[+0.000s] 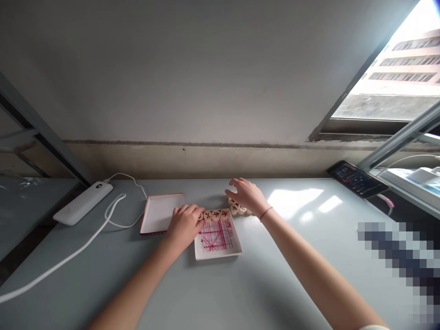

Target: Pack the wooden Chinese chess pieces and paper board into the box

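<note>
My left hand (185, 222) is at the upper left corner of a shallow white box (218, 255) with a red-lined paper inside. Its thumb and index finger are around the leftmost of a row of round wooden Chinese chess pieces (216, 215) along the box's far side. The pieces have dark characters on their faces. My right hand (248, 195) hovers over a cluster of more such pieces (234, 209) just beyond the box's right corner. Its thumb and fingers are spread apart, and it partly hides the cluster.
A box lid (161, 213) with a red rim lies left of the box. Farther left are a white power strip (84, 203) and its cable (75, 254). A phone (357, 178) leans at the right by a metal frame post. A wall (192, 91) stands behind the grey table (192, 293).
</note>
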### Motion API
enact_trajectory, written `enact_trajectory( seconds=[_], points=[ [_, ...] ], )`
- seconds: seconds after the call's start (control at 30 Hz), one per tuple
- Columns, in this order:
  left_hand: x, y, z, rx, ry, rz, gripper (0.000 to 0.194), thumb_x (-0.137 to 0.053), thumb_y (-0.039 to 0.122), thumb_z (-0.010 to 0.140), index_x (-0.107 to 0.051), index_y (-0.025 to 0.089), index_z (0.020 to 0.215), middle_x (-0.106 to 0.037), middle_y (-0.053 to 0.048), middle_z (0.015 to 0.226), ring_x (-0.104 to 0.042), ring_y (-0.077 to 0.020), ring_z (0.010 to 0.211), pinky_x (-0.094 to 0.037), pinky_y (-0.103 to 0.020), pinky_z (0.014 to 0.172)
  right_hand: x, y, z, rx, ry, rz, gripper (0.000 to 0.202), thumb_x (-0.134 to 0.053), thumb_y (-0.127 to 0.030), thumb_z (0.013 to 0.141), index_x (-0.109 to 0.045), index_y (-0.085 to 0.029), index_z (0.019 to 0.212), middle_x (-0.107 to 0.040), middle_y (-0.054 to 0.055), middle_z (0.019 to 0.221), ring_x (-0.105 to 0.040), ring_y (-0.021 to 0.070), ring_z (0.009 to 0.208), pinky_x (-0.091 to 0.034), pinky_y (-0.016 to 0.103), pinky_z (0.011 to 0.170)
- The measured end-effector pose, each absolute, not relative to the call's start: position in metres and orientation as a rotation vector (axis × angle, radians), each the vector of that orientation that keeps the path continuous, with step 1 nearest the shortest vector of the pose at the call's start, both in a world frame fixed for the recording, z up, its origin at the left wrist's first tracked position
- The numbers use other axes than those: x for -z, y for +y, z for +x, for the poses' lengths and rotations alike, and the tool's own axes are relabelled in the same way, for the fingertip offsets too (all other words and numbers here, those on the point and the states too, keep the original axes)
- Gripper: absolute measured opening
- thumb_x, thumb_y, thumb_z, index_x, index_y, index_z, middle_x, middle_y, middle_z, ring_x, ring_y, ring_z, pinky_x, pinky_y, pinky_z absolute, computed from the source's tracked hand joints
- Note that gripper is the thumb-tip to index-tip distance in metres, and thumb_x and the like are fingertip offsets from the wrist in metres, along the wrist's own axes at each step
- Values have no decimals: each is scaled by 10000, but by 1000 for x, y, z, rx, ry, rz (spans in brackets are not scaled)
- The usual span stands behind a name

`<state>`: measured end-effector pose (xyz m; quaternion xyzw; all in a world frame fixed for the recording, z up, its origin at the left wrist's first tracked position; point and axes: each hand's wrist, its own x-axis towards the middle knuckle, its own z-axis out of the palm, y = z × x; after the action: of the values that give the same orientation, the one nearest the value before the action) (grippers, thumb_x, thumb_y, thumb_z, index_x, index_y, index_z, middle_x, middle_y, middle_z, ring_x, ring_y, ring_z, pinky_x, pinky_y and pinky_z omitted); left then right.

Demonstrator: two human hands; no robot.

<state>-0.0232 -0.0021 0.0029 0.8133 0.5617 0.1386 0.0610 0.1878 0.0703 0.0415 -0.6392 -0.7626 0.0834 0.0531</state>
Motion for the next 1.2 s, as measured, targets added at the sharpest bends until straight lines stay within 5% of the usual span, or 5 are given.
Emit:
enact_trajectory(
  seconds=[0.2,0.5,0.63,0.87,1.2],
  points=[
    [0,-4,-25,-459,1709,2484,243,-545,265,867,-622,250,1097,-670,-46,1035,-606,-222,929,-403,-349,776,-39,94,169,-288,-2489,-2036,243,-577,-258,782,-690,-149,968,-690,145,925,-655,270,837,-445,293,619],
    [1,-5,-33,-577,1677,2604,439,-561,510,849,-562,250,1202,-623,-80,1152,-570,-251,993,-396,-383,818,-48,96,168,-309,-2486,-2009,224,-638,-192,755,-704,-145,963,-702,145,938,-665,267,868,-473,294,673],
    [-4,-7,-33,-822,1606,2574,439,-526,455,888,-497,228,1263,-613,-89,1163,-579,-251,1034,-433,-389,857,-60,71,164,-405,-2385,-1736,300,-540,-349,860,-638,-207,1106,-692,61,1045,-657,186,911,-486,258,763],
    [-12,-17,-30,-1031,1376,2525,363,-443,350,950,-413,272,1302,-605,-55,1120,-617,-195,984,-500,-318,850,-44,10,148,-1268,-1812,-1060,265,-611,-421,809,-586,-197,948,-689,46,918,-667,155,804,-548,253,657],
    [-23,-16,-37,-571,1254,2527,127,-553,90,776,-535,211,812,-635,19,912,-604,-155,876,-388,-343,856,-12,18,175,-1301,-1595,-1124,290,-626,-440,803,-599,-192,950,-649,63,926,-644,145,708,-545,237,525]
  ],
)
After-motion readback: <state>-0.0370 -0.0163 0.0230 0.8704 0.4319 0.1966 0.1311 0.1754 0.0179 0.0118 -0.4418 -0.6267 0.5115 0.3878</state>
